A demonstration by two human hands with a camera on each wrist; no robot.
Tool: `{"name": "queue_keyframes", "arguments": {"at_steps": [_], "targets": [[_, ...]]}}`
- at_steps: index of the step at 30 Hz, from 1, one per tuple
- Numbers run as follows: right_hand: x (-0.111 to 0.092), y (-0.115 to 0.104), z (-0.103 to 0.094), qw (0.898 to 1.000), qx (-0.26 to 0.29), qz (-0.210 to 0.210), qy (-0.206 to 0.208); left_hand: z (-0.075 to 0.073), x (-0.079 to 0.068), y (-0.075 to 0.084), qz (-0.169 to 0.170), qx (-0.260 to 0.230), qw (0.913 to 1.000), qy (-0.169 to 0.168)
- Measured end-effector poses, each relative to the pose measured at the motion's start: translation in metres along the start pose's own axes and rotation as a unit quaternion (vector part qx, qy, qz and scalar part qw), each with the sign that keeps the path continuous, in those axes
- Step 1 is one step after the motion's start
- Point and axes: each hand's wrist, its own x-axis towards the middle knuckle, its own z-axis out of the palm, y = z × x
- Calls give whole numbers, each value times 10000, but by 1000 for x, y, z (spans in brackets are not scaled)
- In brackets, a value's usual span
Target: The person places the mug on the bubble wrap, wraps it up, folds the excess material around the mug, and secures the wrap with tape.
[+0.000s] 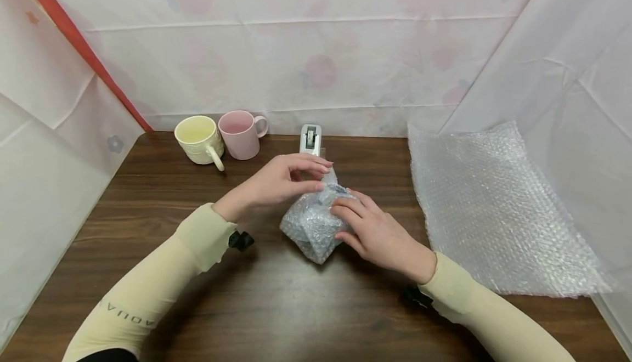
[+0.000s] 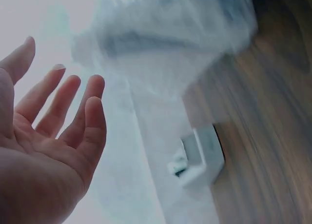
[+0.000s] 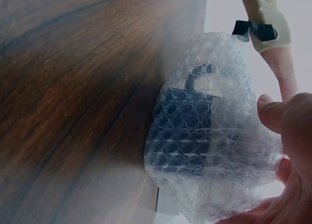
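Observation:
In the middle of the table lies a bundle of bubble wrap (image 1: 316, 225). Through the clear wrap the right wrist view shows a dark blue mug (image 3: 183, 129) with its handle. My right hand (image 1: 377, 233) grips the bundle from the right, fingers bent over its top. My left hand (image 1: 291, 178) hovers at the bundle's upper left, its fingers loosely bent and apart, with nothing visible in them. Just beyond it stands a white tape dispenser (image 1: 310, 139). A translucent flap sticks up between dispenser and bundle; whether it is wrap or tape is unclear.
A yellow mug (image 1: 197, 140) and a pink mug (image 1: 242, 137) stand side by side at the back left. On the right a flat sheet of bubble wrap (image 1: 494, 214) covers the table's edge. White patterned cloth (image 1: 296, 66) hangs behind the wooden table (image 1: 276, 312).

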Motion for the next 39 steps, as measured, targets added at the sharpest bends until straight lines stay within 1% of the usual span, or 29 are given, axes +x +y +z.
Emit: {"name": "queue_keyframes", "arguments": {"at_steps": [2,4,7,10,13,16,19,22,25,27,28,29,33,35,37,38,39], "targets": [[-1,1,0,10000,-15,2,-29,5,-2,6,230,323,9992,-102],[-1,1,-1,10000,-44,2,-50,9,-5,10,423,617,9971,-138],[-1,2,-1,10000,-42,-36,-54,15,-9,10,863,987,9914,-5],[0,2,-2,10000,-18,-45,-71,20,-15,9,1259,1197,9847,154],[1,1,-3,9999,14,-11,-117,25,-21,8,1498,1404,9786,105],[1,1,-4,9998,59,53,-169,29,-25,9,1446,1746,9740,-46],[1,1,-4,9997,108,89,-179,32,-26,7,1307,2218,9662,-140],[1,3,-5,9993,238,111,-250,34,-27,5,1233,2530,9594,-196],[2,6,-9,9973,598,185,-387,35,-27,4,1234,2721,9541,-211],[3,9,-14,9941,984,273,-378,36,-27,4,1242,2798,9518,-192],[3,10,-16,9925,1144,319,-290,36,-27,4,1252,2839,9505,-175],[4,12,-19,9911,1281,359,-113,36,-27,4,1267,2885,9489,-163],[10,18,-27,9818,1557,584,918,37,-26,6,1321,3041,9433,-146],[16,20,-31,9753,1682,752,1221,37,-26,7,1374,3120,9400,-146],[21,21,-32,9699,1906,963,1168,37,-26,8,1416,3160,9380,-151],[24,22,-33,9668,2071,1071,1048,37,-26,8,1433,3179,9371,-157],[26,23,-33,9612,2324,1187,893,37,-26,9,1423,3201,9365,-170]]}}
